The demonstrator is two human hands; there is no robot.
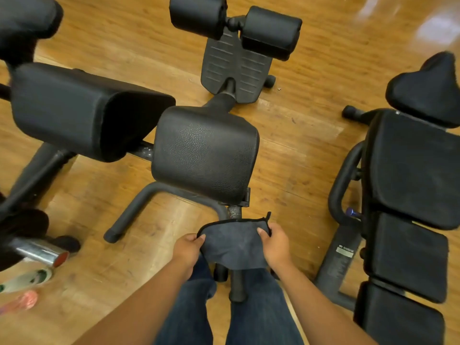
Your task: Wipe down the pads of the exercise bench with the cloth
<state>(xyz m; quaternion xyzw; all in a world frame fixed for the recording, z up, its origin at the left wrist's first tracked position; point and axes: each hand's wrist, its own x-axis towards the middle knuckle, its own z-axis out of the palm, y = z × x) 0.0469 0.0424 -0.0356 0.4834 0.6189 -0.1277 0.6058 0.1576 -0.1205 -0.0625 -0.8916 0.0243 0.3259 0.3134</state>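
Observation:
A dark grey cloth (235, 242) with black edging hangs stretched between my two hands, low in the middle of the view. My left hand (188, 247) pinches its left corner and my right hand (275, 241) pinches its right corner. Just beyond the cloth is the bench's large black textured pad (204, 153), apart from the cloth. A second wide black pad (74, 110) sits to its left. Two black roller pads (199, 16) (271, 31) stand at the far end above a ribbed footplate (236, 68).
Another black padded bench (410, 195) runs along the right side. The bench's curved floor tube (159, 197) and a short post (237, 287) lie by my jeans-clad legs. A chrome bar end (42, 252) and shoes (25, 280) are at the lower left on the wooden floor.

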